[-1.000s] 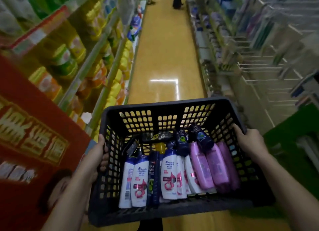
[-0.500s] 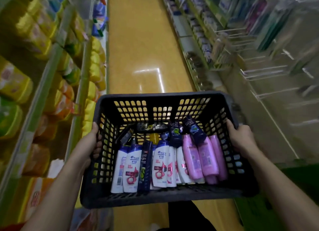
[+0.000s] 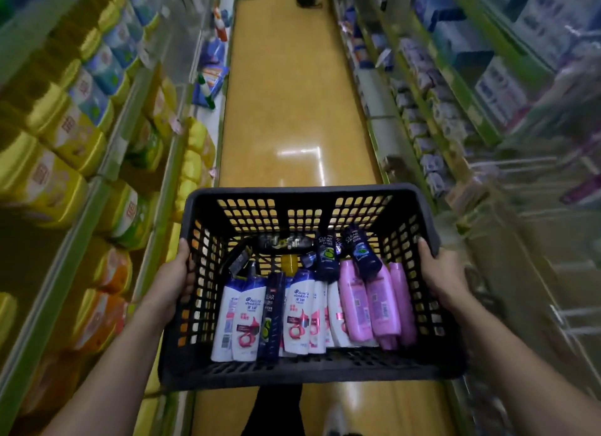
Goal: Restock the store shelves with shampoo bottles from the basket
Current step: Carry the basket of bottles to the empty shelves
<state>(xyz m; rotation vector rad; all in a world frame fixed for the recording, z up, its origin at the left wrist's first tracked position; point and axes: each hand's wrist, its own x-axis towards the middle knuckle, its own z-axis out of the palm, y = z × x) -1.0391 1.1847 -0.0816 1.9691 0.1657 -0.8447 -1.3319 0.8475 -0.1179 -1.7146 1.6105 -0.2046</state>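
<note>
White, pink and dark shampoo bottles [image 3: 302,312] lie packed inside the black lattice basket [image 3: 302,196].

**Dim aisle, smeared edges**

We see a dim, yellow-tinted picture. Overhead light leaves a white glare on the floor [image 3: 300,154] at centre. The shelves [image 3: 110,155] on both sides blur and bend toward the frame edges. The basket [image 3: 305,191] at lower centre is sharpest.

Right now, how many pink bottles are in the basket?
3. Side by side at the right end of the basket: left pink bottle, middle pink bottle partly under a dark bottle, right pink bottle nearest the wall. More may be hidden underneath.
</note>
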